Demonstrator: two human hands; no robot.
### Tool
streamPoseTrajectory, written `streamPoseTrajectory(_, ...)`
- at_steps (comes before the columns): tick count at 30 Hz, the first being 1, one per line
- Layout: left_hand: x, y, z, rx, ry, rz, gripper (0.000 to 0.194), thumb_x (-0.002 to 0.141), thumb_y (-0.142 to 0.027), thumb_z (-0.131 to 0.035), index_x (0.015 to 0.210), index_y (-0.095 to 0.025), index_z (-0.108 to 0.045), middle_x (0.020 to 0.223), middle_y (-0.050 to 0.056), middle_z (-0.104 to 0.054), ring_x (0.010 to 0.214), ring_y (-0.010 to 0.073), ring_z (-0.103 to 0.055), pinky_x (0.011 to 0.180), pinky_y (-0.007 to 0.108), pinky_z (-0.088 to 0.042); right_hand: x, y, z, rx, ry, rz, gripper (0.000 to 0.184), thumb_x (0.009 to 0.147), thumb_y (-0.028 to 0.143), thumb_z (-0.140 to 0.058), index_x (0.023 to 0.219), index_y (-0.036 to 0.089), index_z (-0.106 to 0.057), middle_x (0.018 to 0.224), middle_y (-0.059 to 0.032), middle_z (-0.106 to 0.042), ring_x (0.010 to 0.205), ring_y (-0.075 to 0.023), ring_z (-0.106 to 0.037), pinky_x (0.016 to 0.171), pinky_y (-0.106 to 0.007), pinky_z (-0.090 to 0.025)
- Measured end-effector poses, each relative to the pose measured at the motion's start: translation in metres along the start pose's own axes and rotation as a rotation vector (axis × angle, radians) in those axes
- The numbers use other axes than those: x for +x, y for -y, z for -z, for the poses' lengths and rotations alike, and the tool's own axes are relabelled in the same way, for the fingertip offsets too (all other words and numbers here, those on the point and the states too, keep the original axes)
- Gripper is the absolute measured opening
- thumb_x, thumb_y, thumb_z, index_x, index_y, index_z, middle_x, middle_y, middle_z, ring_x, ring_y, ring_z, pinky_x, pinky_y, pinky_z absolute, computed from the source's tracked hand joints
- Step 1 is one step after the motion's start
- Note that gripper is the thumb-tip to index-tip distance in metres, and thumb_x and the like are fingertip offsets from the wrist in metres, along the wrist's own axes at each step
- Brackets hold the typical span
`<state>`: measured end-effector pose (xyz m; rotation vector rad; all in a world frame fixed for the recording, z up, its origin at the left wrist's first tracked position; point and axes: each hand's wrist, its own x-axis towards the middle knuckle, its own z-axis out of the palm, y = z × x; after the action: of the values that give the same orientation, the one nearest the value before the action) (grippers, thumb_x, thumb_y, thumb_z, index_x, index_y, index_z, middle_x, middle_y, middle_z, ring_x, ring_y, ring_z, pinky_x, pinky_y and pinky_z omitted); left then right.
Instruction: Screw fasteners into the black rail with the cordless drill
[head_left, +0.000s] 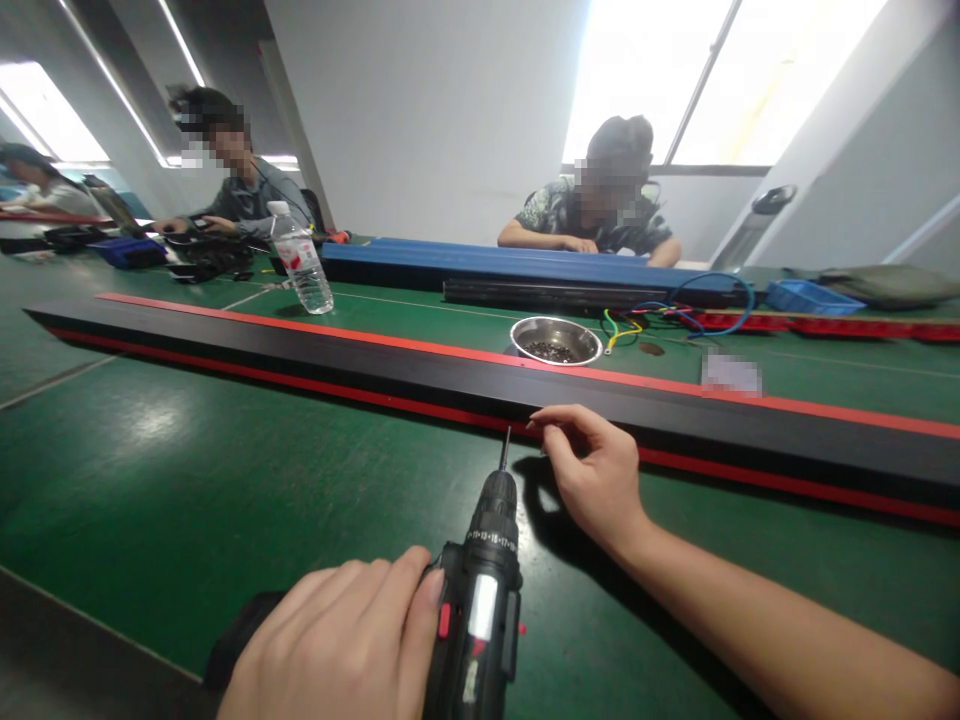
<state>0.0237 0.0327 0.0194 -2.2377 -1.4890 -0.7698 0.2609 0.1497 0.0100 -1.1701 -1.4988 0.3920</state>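
Note:
My left hand is wrapped around the handle of a black cordless drill, whose thin bit points away from me. The bit's tip is close to the near edge of a long black bar with red edges, lying across the table. Just right of the bit, my right hand is closed in a pinch at the bar's near red edge. Whatever is between its thumb and forefinger is too small to make out. Behind the bar stands a metal bowl with many small dark parts inside, possibly screws.
On the green table stand a water bottle, stacked blue bars, coloured wires and a blue tray. One person sits opposite; another is at the left, with a third farther back.

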Motion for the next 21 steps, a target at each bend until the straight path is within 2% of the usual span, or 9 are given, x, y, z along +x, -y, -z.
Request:
streamPoseTrajectory(5,0.004,0.000,0.003,0.004,0.022,-0.015,0.034,0.107,-0.036,-0.043,0.094,-0.026,-0.073,0.078,-0.006,-0.073,0.069,0.0160,-0.065,0.071,0.037,-0.038,0.001,0.001,-0.001,0.014,0.006,0.007,0.017,0.091,0.017,-0.062,0.090,0.020,-0.079,0.086,-0.0038,-0.080,0.075,-0.0187,-0.073,0.069,-0.032,-0.056)
streamPoseTrajectory(10,0.010,-0.001,0.007,0.025,0.096,-0.029,0.035,0.106,-0.030,-0.043,0.074,-0.028,-0.058,0.061,-0.006,-0.058,0.056,0.0182,-0.056,0.062,0.039,-0.032,0.000,0.001,-0.001,0.009,0.019,0.018,0.018,0.092,0.017,-0.061,0.092,0.020,-0.079,0.087,-0.0036,-0.080,0.075,-0.0182,-0.072,0.069,-0.032,-0.055)
streamPoseTrajectory(13,0.011,-0.001,0.008,0.037,0.100,-0.049,0.035,0.105,-0.027,-0.043,0.072,-0.028,-0.053,0.059,-0.005,-0.055,0.055,0.0188,-0.054,0.062,0.039,-0.032,0.002,0.000,0.000,0.011,0.021,0.018,0.017,0.092,0.017,-0.061,0.092,0.020,-0.079,0.087,-0.0033,-0.079,0.075,-0.0182,-0.072,0.070,-0.032,-0.055)
streamPoseTrajectory(18,0.012,-0.002,0.008,0.053,0.106,-0.058,0.032,0.104,-0.024,-0.044,0.073,-0.028,-0.053,0.060,-0.005,-0.055,0.054,0.0186,-0.054,0.062,0.038,-0.032,-0.001,-0.002,-0.002,0.015,0.029,0.013,0.017,0.092,0.017,-0.062,0.093,0.020,-0.078,0.088,-0.0037,-0.080,0.076,-0.0189,-0.072,0.070,-0.032,-0.055)
streamPoseTrajectory(21,0.012,-0.002,0.007,0.047,0.090,-0.036,0.031,0.105,-0.028,-0.043,0.079,-0.027,-0.061,0.063,-0.005,-0.060,0.056,0.0177,-0.057,0.062,0.037,-0.035,-0.002,0.001,-0.001,-0.001,0.034,0.036,0.017,0.092,0.017,-0.062,0.095,0.020,-0.078,0.091,-0.0045,-0.080,0.080,-0.0197,-0.073,0.072,-0.033,-0.056)
